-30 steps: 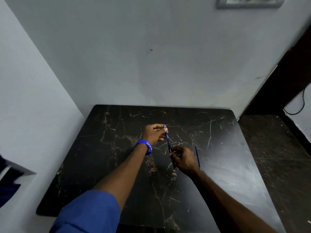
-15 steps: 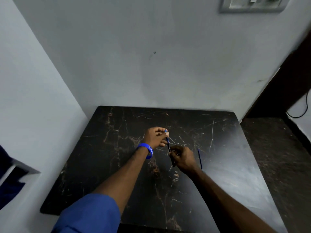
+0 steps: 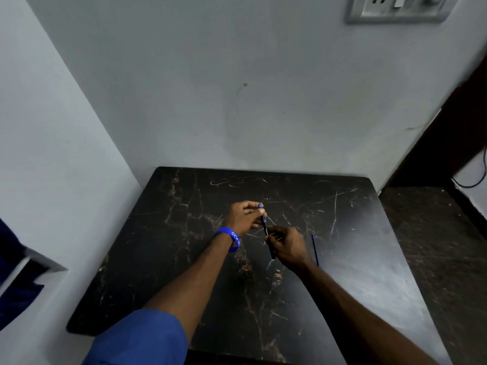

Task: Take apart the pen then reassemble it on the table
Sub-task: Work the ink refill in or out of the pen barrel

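Both hands hold a dark pen body (image 3: 265,227) with a blue end above the middle of the black marble table (image 3: 355,272). My left hand (image 3: 243,216), with a blue wristband, pinches the upper blue end. My right hand (image 3: 288,246) grips the lower part, and the pen's bottom tip sticks out below its fingers. A thin blue refill (image 3: 315,249) lies on the table just right of my right hand, apart from the pen.
The table stands in a corner between a grey back wall and a left wall. A socket plate (image 3: 398,9) is high on the back wall. Dark floor (image 3: 434,246) and a cable lie to the right.
The two hands have drawn a little closer together along the pen. The view has tilted slightly upward. The refill stays where it lay.
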